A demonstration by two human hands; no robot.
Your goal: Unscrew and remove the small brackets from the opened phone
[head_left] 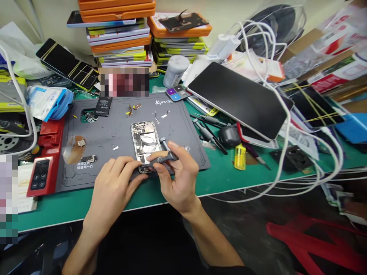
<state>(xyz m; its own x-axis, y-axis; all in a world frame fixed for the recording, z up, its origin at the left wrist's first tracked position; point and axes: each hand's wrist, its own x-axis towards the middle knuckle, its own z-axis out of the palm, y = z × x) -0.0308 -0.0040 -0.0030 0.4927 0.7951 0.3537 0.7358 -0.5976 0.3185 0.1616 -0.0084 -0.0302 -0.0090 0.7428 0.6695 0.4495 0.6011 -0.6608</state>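
An opened smartphone (148, 139) with its inner parts bare lies on a grey work mat (120, 133). My left hand (117, 181) grips its lower left corner, thumb at the bottom edge and fingertips at the side. In my right hand (180, 179), a small dark screwdriver (163, 158) is pinched between thumb and fingers, angled down toward the phone's lower end. The fingers partly hide its tip and that end of the phone. Tiny screws and metal pieces (156, 119) are scattered above the phone. A black battery (103, 106) lies near the mat's top left.
Left of the mat stands a red device with a black touch panel (41, 173). Stacked orange cases (117, 11) rise behind. To the right are a large dark tablet (237, 97), screwdrivers (206, 131), a yellow object (240, 156) and looping white cables (282, 152).
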